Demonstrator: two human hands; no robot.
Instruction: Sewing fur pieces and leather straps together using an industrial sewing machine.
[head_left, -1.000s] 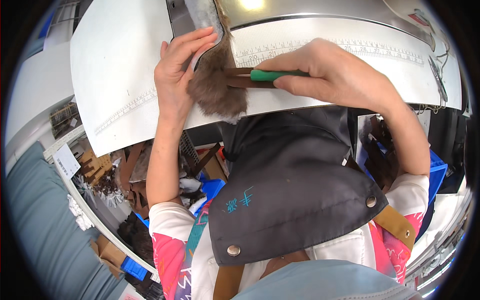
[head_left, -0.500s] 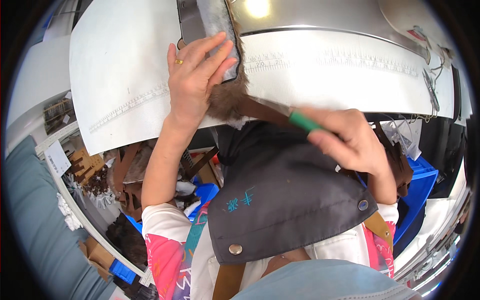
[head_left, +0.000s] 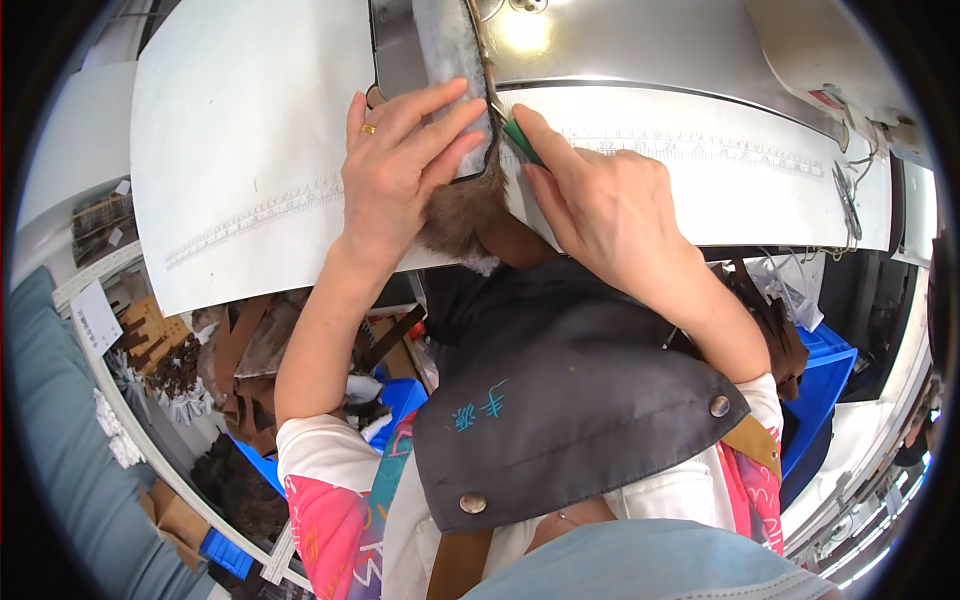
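Observation:
Pale grey fluffy padding with a black edge (head_left: 445, 45) lies across the white worktop (head_left: 250, 110), with brown fur (head_left: 460, 220) along its right side and near end. My left hand (head_left: 395, 165), wearing a ring, rests on the padding with its fingers stretched out and the thumb apart. Closed round a green-handled, pointed metal tool (head_left: 523, 143), my right hand (head_left: 620, 210) has its index finger along the handle. The tool's slim metal end meets the fur edge at the padding's right side; its exact tip is hidden. A smooth brown strip (head_left: 515, 240) hangs from the near end over my dark apron.
Ruler markings run across the worktop, and scissors (head_left: 848, 200) lie at its right end. A metal machine bed (head_left: 620, 45) stands beyond. Below the worktop are blue bins (head_left: 822, 375) and brown fur scraps (head_left: 240, 480).
My right hand has moved up and left, bringing the tool from the near end to the fur's right edge. My left hand stays on the padding.

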